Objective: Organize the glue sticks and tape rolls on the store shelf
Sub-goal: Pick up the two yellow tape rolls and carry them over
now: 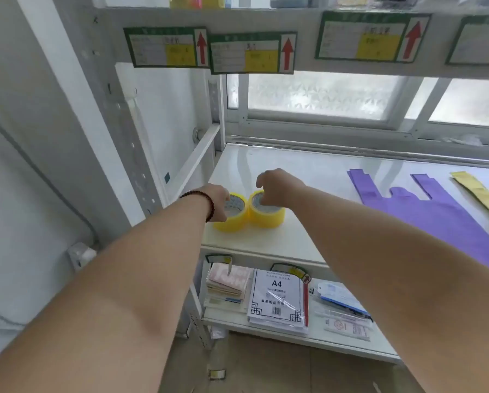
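Head view: two yellow tape rolls sit flat and touching at the front-left corner of the shelf, the left tape roll held by the left hand with fingers curled down onto its top and core, the right tape roll by the right hand curled over its top. Tape looks roughly placed, probably just being aligned. No glue sticks visible anywhere, so that half looks undone; purple bags lie further right on the same shelf.
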